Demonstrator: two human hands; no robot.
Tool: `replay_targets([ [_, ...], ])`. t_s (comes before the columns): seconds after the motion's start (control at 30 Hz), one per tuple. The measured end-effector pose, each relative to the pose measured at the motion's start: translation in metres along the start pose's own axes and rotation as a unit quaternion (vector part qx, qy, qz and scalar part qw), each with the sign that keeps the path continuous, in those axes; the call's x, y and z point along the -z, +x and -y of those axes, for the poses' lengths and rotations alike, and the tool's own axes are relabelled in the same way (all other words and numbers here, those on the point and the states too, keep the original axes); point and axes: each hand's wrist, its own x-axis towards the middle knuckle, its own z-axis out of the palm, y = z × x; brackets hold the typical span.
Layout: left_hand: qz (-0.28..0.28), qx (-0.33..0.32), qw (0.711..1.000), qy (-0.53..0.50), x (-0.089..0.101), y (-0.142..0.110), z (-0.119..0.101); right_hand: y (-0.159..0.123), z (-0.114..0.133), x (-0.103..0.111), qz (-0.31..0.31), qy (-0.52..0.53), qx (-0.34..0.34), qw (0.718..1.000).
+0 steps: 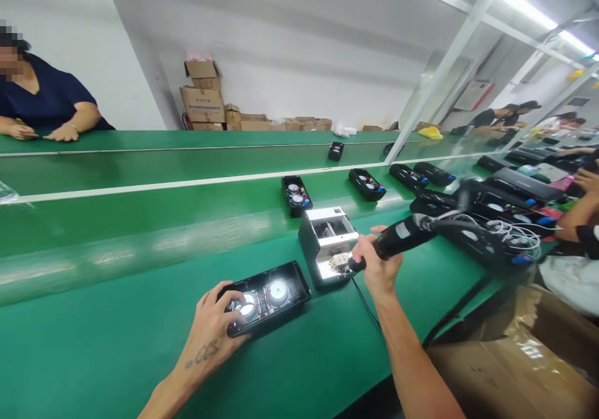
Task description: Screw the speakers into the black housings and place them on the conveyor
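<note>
My left hand (211,332) is closed over the near end of a black speaker housing (276,294) that lies open side up on the green bench, showing two round silver drivers. My right hand (377,263) is wrapped round a black electric screwdriver (407,235). Its tip points down and left at the small black and silver box (327,244) beside the housing, which looks like a screw feeder. A thin black cord runs from that box toward the bench's near edge.
Several more open speaker housings (296,194) ride the green conveyor (140,213) behind. A pile of housings and white wires (491,229) lies at right, with another person's arm (578,219). A person in dark blue (42,104) sits far left. Cardboard boxes (515,356) stand lower right.
</note>
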Motion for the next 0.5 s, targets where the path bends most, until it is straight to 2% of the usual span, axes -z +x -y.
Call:
replay_targets([
  [0.1,0.014,0.004,1.000,-0.007,0.002,0.003,-0.002,-0.009,0.005,-0.004,0.074,-0.023,-0.053,0.996],
  [0.17,0.021,0.008,1.000,-0.009,0.003,0.004,-0.005,-0.025,0.014,-0.013,0.127,0.023,-0.090,0.988],
  [0.33,0.003,0.033,0.999,-0.021,0.002,0.005,-0.018,-0.086,0.038,-0.070,0.204,0.236,-0.110,0.944],
  [0.43,-0.004,0.040,0.998,-0.038,-0.001,0.005,-0.021,-0.112,0.041,-0.105,0.235,0.269,-0.119,0.926],
  [0.5,-0.003,0.044,0.998,-0.049,-0.002,0.004,-0.022,-0.121,0.038,-0.119,0.260,0.268,-0.127,0.919],
])
